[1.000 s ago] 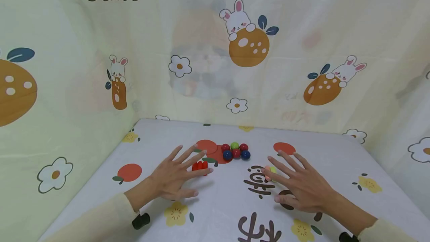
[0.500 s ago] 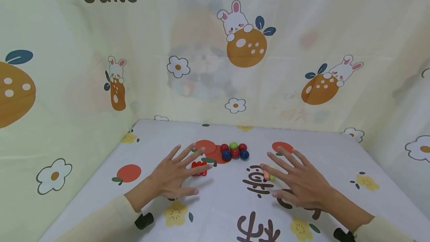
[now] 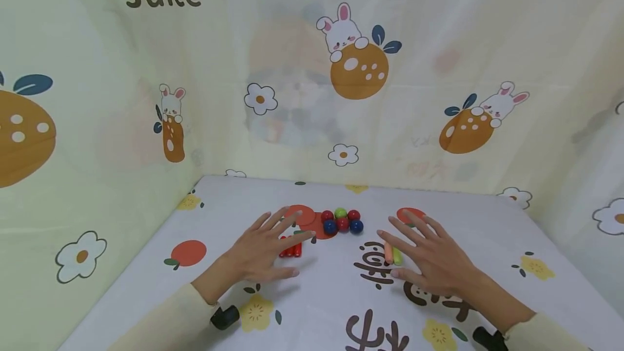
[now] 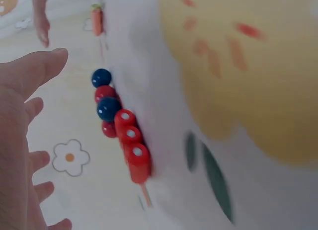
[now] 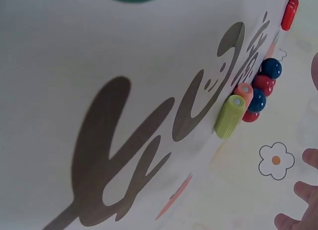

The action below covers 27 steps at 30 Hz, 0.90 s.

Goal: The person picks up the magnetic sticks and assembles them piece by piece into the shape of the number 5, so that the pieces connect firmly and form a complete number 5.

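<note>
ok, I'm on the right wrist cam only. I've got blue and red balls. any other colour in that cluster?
Observer: Yes, one green ball, in the far row between two red balls, per the head view.
Operator: How many red sticks? Can't count them from here.
Observer: Three, side by side; the left wrist view shows all three ends.
Operator: Left hand isn't in my picture. Holding any?
Observer: No, the head view shows its fingers spread, nothing gripped.
</note>
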Each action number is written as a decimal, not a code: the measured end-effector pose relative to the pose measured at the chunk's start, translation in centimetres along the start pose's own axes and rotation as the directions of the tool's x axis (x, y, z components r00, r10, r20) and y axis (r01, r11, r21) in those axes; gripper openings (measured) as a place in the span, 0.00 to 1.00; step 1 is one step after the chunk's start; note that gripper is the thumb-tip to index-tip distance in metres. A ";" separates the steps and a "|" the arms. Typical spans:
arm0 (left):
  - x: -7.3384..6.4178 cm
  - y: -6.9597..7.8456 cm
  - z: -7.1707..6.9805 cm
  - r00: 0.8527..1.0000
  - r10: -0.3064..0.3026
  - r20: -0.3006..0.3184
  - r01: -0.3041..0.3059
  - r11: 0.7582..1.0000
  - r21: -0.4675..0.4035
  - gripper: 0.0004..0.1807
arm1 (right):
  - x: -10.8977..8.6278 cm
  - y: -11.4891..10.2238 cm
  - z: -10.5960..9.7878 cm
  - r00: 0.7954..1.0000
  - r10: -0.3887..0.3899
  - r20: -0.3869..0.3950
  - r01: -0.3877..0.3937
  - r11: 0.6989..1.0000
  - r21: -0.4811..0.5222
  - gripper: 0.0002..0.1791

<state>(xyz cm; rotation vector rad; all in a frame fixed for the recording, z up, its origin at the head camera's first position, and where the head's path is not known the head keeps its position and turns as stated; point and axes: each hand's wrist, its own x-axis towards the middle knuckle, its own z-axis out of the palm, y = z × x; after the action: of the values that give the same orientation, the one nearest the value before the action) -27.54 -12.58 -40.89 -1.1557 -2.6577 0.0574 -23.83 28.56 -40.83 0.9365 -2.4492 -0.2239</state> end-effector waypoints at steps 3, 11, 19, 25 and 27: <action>0.7 0.3 0.1 1.000 0.000 -0.007 0.000 0.999 -0.045 0.44 | 0.2 0.1 0.1 1.000 0.005 -0.012 -0.005 1.000 0.007 0.42; 1.1 0.6 0.9 0.999 -0.026 0.042 0.030 0.995 -0.098 0.44 | 1.0 0.5 0.4 0.997 0.049 -0.059 -0.046 0.998 0.040 0.42; 2.1 0.4 1.4 1.000 -0.029 0.012 0.030 0.992 -0.122 0.43 | 2.2 1.1 0.9 0.993 0.095 -0.072 -0.089 0.993 0.076 0.42; 3.0 0.2 1.9 1.000 -0.021 -0.021 0.017 0.989 -0.150 0.43 | 3.3 0.6 1.2 0.991 0.125 -0.051 -0.118 0.986 0.120 0.40; 3.2 0.1 2.0 0.999 -0.026 -0.030 0.022 0.988 -0.153 0.43 | 3.7 0.5 1.2 0.990 0.134 -0.043 -0.127 0.983 0.131 0.40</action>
<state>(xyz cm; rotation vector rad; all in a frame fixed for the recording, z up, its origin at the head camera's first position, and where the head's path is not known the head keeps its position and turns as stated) -30.07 -10.06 -42.19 -1.1586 -2.6863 -0.1705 -27.09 26.43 -40.28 0.8190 -2.4896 0.0032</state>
